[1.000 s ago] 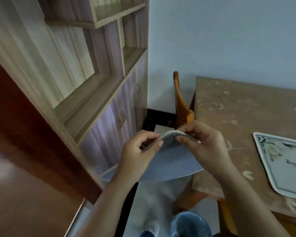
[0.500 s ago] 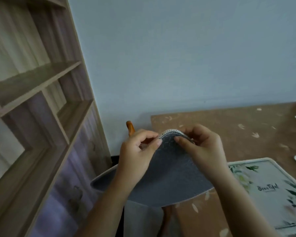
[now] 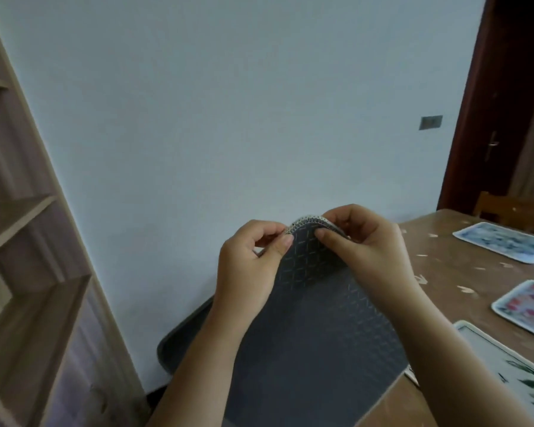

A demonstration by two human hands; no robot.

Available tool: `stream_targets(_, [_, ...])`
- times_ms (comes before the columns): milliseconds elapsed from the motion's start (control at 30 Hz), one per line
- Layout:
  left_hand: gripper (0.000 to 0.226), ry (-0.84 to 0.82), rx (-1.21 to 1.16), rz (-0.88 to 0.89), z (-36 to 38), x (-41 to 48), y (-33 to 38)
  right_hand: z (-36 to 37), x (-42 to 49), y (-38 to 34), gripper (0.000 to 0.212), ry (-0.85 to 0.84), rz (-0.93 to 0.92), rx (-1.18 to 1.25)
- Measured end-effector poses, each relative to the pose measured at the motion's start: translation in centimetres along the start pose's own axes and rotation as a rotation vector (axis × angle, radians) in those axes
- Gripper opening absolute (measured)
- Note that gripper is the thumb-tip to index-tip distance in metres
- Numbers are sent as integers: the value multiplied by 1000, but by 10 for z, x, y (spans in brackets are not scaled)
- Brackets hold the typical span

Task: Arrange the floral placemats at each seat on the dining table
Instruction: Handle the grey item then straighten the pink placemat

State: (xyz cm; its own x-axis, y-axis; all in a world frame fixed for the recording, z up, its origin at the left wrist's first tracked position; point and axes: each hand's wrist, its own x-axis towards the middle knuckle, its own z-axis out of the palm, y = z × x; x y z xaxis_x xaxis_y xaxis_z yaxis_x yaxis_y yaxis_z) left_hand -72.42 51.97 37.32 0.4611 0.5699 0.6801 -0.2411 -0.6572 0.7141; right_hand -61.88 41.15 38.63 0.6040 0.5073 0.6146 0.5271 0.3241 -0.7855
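A stack of placemats (image 3: 305, 328) hangs in front of me with its grey patterned back toward the camera. My left hand (image 3: 247, 266) and my right hand (image 3: 367, 251) both pinch its top edge, thumbs on the near side, where the layered edges show. On the wooden dining table (image 3: 438, 272) to the right lie three placemats: a blue one (image 3: 503, 246) far right, a red-flowered one (image 3: 527, 306) nearer, and a white one with green leaves (image 3: 506, 365) nearest, partly behind my right forearm.
A wooden shelf unit (image 3: 22, 272) stands along the left. A plain pale wall is straight ahead. A dark door (image 3: 506, 103) and a wooden chair back (image 3: 506, 208) are at the far right behind the table.
The view has swung up and to the right, away from the shelf toward the wall and table. Two more placemats on the table came into view. Both hands keep pinching the stack's top edge.
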Motion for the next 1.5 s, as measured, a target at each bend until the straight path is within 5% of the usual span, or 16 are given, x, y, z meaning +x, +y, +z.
stream_targets(367, [7,-164,14,260,2,88,-51,27,56,23,8,147,-40,-106])
stream_targets(800, [20,-331,9,-7,107,160,-193,11,139,191,18,258,147,-227])
stream_targets(1133, [5,-287,-39,435,159,175,-249,-10,148,265,12,421,-116,-354])
stream_targets(1500, [10,-1036,-203,115,179,12,-373,-14,-36,344,18,242,516,-710])
